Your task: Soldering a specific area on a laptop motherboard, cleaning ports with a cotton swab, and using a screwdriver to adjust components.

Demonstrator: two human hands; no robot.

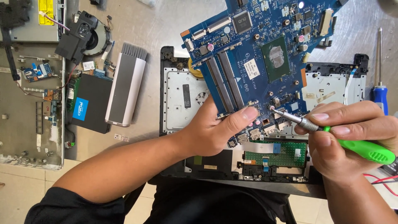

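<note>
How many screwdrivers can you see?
2. A green-handled screwdriver is in the right hand, its tip on the blue circuit board. A blue-handled screwdriver lies on the table at the right edge. Others may be out of view.

Two bare forearms reach into view from the near edge, seen from above. The left arm comes in from the near left, in a dark short sleeve that ends above the elbow, and angles up toward the middle. The left hand (215,128) is turned with its fingers curled out of sight and its thumb stretched flat toward the right, thumbnail facing up. The right arm rises from the near right corner. The right hand (352,132) is curled closed in a pinching grip, thumb and first two fingers pressed together and pointing left, the other fingers folded beneath. The hands are close together but apart.
</note>
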